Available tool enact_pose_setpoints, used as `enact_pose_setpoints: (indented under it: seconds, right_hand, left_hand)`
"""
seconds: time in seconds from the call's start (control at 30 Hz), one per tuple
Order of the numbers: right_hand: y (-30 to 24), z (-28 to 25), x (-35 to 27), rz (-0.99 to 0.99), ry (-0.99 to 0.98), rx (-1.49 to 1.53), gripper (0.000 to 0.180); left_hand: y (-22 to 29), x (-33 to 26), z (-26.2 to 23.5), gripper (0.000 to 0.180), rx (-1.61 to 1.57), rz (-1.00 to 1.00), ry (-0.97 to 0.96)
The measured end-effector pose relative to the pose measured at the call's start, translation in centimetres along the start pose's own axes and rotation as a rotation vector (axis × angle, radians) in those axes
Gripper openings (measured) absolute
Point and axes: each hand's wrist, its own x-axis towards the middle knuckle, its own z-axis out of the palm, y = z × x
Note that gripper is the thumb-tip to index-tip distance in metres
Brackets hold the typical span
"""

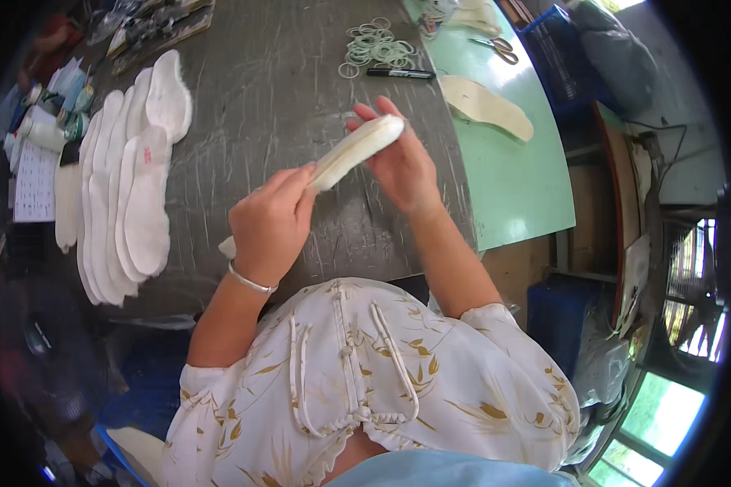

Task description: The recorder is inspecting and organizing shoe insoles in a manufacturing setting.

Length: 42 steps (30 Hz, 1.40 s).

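Observation:
A white fleecy insole (361,151), or a small bundle of them seen edge-on, slants over the dark table. My left hand (272,213) is closed around its near part, and a pale end (227,247) pokes out beside the wrist. The far tip lies against my right hand (402,166), whose fingers are stretched out and apart behind it; the thumb is hidden. To the left, several white insoles (146,203) lie overlapped in a fanned row.
Past my hands lie a heap of pale rubber bands (379,47) and a black marker (401,73). On the green board (512,195) at the right are a flat cream insole (489,107) and scissors (499,49). Bottles (42,132) and a printed sheet (36,183) stand far left.

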Motion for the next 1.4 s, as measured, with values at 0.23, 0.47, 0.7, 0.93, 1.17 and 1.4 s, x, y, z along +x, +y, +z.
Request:
enact_pose_setpoints:
  seconds: [0.23,0.47,0.7,0.93,1.17,1.4]
  right_hand:
    - [1.1,1.3,-3.2,0.232,-0.195,-0.596,0.046]
    - [-4.7,-1.7,-4.9,0.171,-0.085,-0.818,0.03]
    - [-8.6,-5.0,-8.0,0.001,0.394,-0.673,0.033]
    - [-16.2,-11.8,-4.9,-0.441,0.727,-1.283,0.042]
    - [-20.0,-21.8,-1.7,-0.103,0.738,-1.786,0.051]
    - [-19.0,-24.3,0.2,0.136,0.182,-2.483,0.087]
  left_hand:
    - [-1.6,1.4,2.3,0.026,-1.272,-0.605,0.27]
    - [-1.3,1.1,7.2,0.041,-1.502,-0.617,-0.11]
    - [2.3,3.6,10.3,0.042,-1.258,-0.694,-0.309]
    - [1.1,1.1,11.7,0.042,-0.945,-0.686,-0.468]
    - [0.4,-1.2,10.0,0.04,-0.945,-0.748,-0.402]
    - [-1.6,-3.6,8.3,0.035,-0.891,-0.75,-0.297]
